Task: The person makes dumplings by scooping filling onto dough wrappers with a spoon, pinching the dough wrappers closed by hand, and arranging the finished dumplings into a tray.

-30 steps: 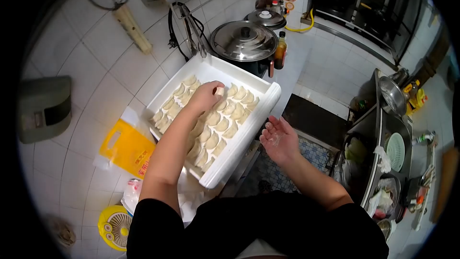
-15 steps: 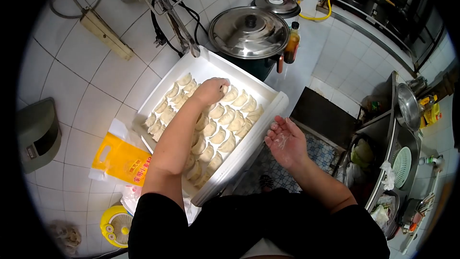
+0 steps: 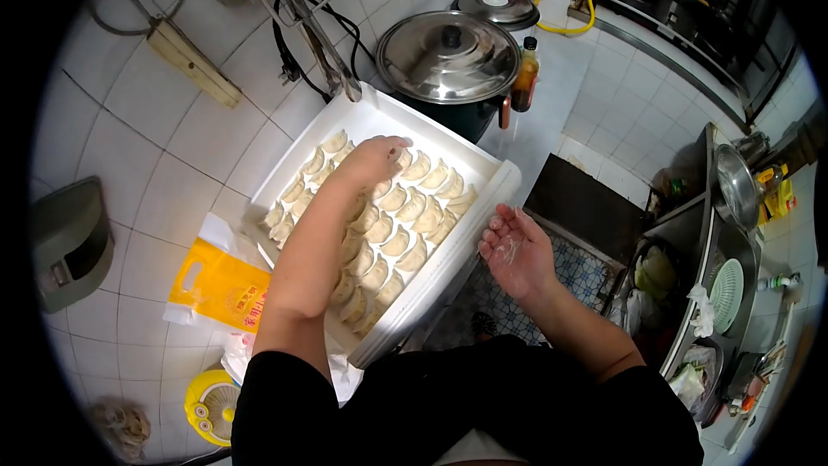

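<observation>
My left hand reaches over a white drawer-like tray, its fingers stretched and apart beside a pale dumpling in the back row. That dumpling rests on the tray floor, partly hidden by the fingers. Rows of crescent-shaped dumplings cover much of the tray, and my left forearm hides some of them. Palm up, my right hand is held outside the tray's right edge with fingers loosely curled and nothing in it. White flour dusts its palm and fingers.
Behind the tray stands a large pot with a steel lid, beside a sauce bottle. A yellow flour bag lies at the left, above a yellow fan. The sink counter is on the right.
My left hand's fingers have straightened and lifted slightly over the back-row dumpling. My right hand stays nearly still. The view has shifted a little.
</observation>
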